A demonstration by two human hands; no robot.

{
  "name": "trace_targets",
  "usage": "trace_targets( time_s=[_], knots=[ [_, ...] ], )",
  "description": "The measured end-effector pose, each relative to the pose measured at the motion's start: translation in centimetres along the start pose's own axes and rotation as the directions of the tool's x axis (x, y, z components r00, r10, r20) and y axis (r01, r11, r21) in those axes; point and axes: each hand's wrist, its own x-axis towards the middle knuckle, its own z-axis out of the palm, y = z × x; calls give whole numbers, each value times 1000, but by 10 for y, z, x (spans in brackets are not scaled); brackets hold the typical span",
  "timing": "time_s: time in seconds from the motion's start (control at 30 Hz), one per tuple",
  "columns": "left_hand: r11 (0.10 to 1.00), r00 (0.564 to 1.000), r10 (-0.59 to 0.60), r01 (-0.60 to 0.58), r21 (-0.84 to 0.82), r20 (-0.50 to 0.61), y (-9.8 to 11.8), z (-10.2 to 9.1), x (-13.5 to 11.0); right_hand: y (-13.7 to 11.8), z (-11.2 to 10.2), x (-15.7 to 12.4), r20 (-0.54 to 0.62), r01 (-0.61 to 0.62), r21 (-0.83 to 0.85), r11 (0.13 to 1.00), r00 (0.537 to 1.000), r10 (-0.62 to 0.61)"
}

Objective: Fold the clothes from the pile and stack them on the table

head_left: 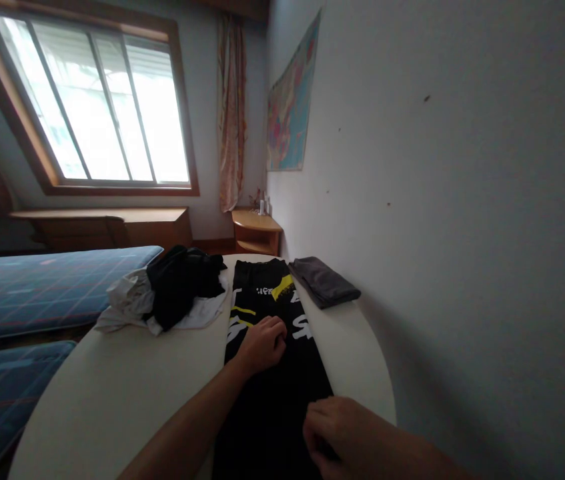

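Observation:
A long black garment point(275, 380), apparently trousers, lies lengthwise on the round white table point(162, 387). White lettering and yellow streaks mark its far half, and a gathered edge like a waistband is at the far end. My left hand point(263, 343) rests on its middle with the fingers curled in; whether cloth is caught under them is hidden. Nearer to me, my right hand point(335, 433) is closed at the garment's right edge, thumb and fingers bent together as if pinching the cloth. The near end of the garment runs out of view at the bottom.
A heap of black and white clothes point(182, 287) lies at the table's far left. A folded dark grey cloth point(323, 281) sits at the far right, close to the wall point(462, 233). Blue plaid mattresses point(52, 287) stand to the left; a small corner shelf point(257, 220) is behind.

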Motion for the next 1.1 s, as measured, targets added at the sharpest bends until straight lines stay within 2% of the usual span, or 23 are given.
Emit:
trace_targets(
  time_s=[0.1,0.2,0.4,0.53,0.83,0.97,1.1],
  knots=[
    [996,996,-82,83,24,-38,-2,2,1,-5,7,-2,13,1,62,998,1000,-1],
    [990,990,-128,131,44,-64,-4,6,2,-2,10,-5,18,-51,-4,999,999,52],
    [994,994,-100,101,28,-33,-8,9,4,15,9,-8,-29,-92,-118,989,996,89],
    [996,996,-94,93,-5,-8,-9,7,4,15,14,-5,-18,-32,-176,984,999,29],
    [994,995,-100,100,-36,-6,-11,6,5,17,50,21,-79,108,-361,926,986,-146],
    [995,995,-96,96,-35,-15,-12,8,4,15,43,22,-75,158,-351,923,978,-195],
    [994,994,-109,108,-30,-27,-11,10,4,14,29,20,-5,271,-210,940,961,-278]
  ],
)
